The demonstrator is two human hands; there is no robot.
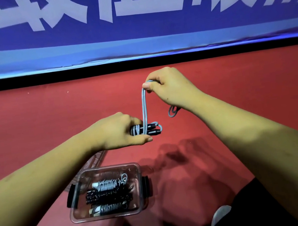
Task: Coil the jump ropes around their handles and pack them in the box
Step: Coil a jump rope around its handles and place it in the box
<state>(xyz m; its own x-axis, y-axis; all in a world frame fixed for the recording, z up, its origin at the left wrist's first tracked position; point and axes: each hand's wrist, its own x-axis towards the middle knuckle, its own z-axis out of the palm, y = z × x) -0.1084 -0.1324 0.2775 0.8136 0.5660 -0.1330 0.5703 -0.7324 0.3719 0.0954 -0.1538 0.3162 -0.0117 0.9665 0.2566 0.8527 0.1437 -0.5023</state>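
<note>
My left hand [117,131] grips the two dark handles [151,130] of a grey jump rope, held level above the red floor. A doubled strand of the grey rope [143,106] rises from the handles to my right hand [167,87], which pinches it at the top. A short loop of the rope [172,111] hangs below my right wrist. A clear plastic box [135,168] lies on the floor close to me, and in it are three coiled ropes [107,194]: grey, black and grey.
The red floor [31,118] runs to a black strip and a blue banner [133,29] with white lettering at the back. The box's clear lid [95,160] lies partly under my left arm. My knees and white shoes [221,215] are at the bottom edge.
</note>
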